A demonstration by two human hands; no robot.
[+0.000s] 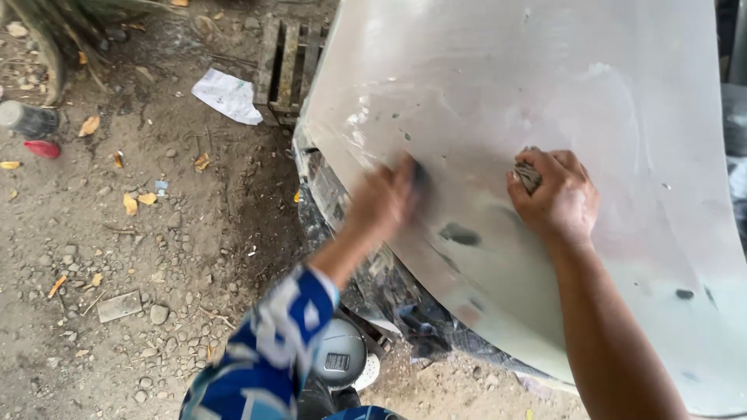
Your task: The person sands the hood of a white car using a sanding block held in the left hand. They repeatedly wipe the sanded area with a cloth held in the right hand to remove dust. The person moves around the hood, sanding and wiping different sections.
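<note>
Large curved grey-white panel [545,93] fills right of view, tilted over dirt ground [156,257]; surface dull, smeared, few dark spots. Left hand [387,201] pressed on panel near lower left edge, blurred, fingers curled around small dark pad [420,176]. Right hand [559,198] rests on panel, well apart from left, fingers clenched on crumpled grey rag [527,173]. Blue-white patterned sleeve [268,350] on left arm. White paper [227,95], wooden pallet [286,66] beyond.

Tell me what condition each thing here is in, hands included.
Left hand: blurred, pressed on the panel, gripping something dark.
Right hand: closed on a folded grey pad, resting on the panel.
Pale curved panel: dull, patchy, with dark spots.
Wooden pallet: lying on the dirt.
White paper: crumpled on the ground.
</note>
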